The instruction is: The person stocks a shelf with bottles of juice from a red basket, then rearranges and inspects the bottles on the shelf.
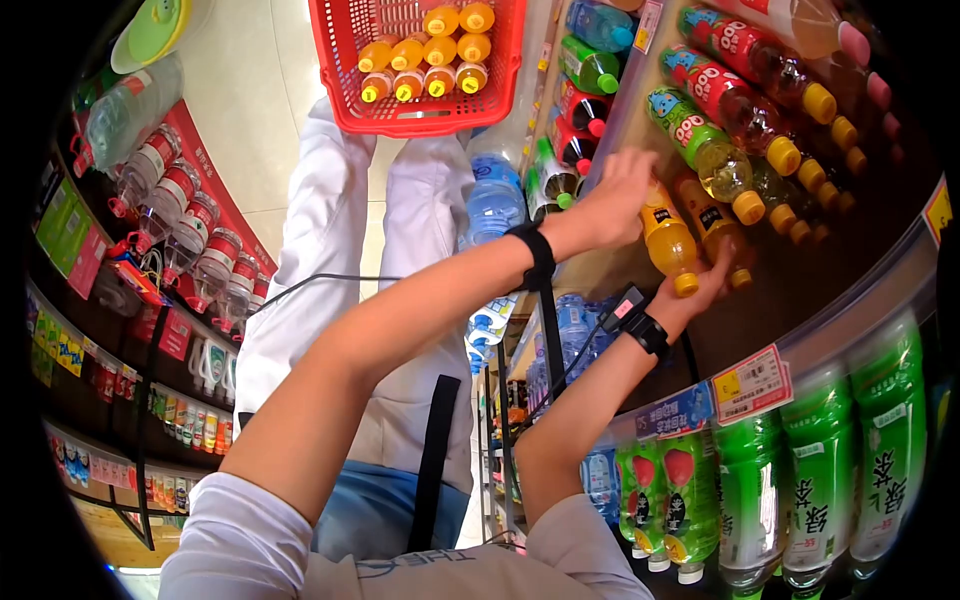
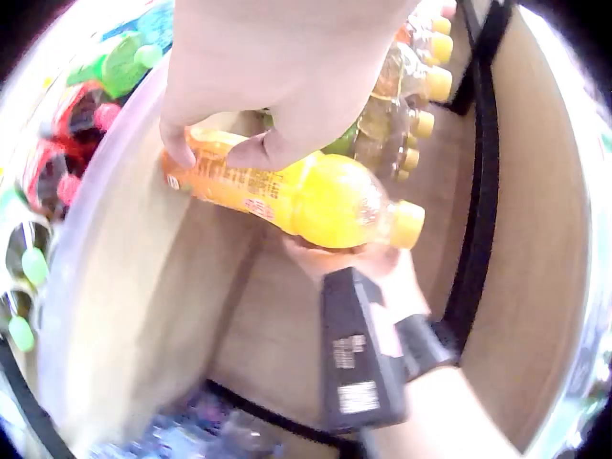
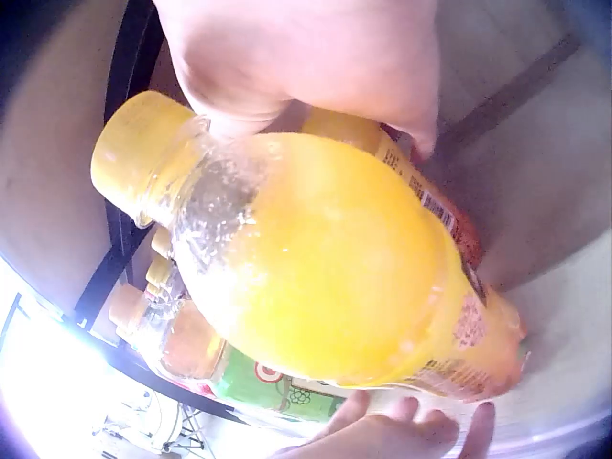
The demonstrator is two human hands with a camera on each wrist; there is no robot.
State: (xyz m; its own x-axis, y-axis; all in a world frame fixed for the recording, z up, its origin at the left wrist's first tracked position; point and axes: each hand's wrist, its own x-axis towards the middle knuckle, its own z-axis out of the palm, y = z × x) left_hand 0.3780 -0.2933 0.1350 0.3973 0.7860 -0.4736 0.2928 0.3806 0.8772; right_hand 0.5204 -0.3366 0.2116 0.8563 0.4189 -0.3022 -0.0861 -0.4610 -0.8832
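Two orange juice bottles with yellow caps stand side by side at the shelf, a nearer one (image 1: pixel 668 235) and a farther one (image 1: pixel 712 222). My right hand (image 1: pixel 697 287) is at their necks; in the right wrist view its thumb and fingers curl round the farther bottle (image 3: pixel 435 196), partly hidden behind the nearer bottle (image 3: pixel 335 258). My left hand (image 1: pixel 615 205), blurred in the head view, is beside the nearer bottle's lower part. Its loosely spread fingers (image 3: pixel 411 421) are right at the label there, and its thumb overlaps the bottle in the left wrist view.
Qoo drink bottles (image 1: pixel 715 150) stand in rows beside the orange ones. A red basket (image 1: pixel 420 125) holding several orange juice bottles is on the floor by my legs. Green tea bottles (image 1: pixel 810 470) line another shelf behind a price-tag rail (image 1: pixel 750 385). Large water bottles (image 1: pixel 170 195) fill the opposite shelf.
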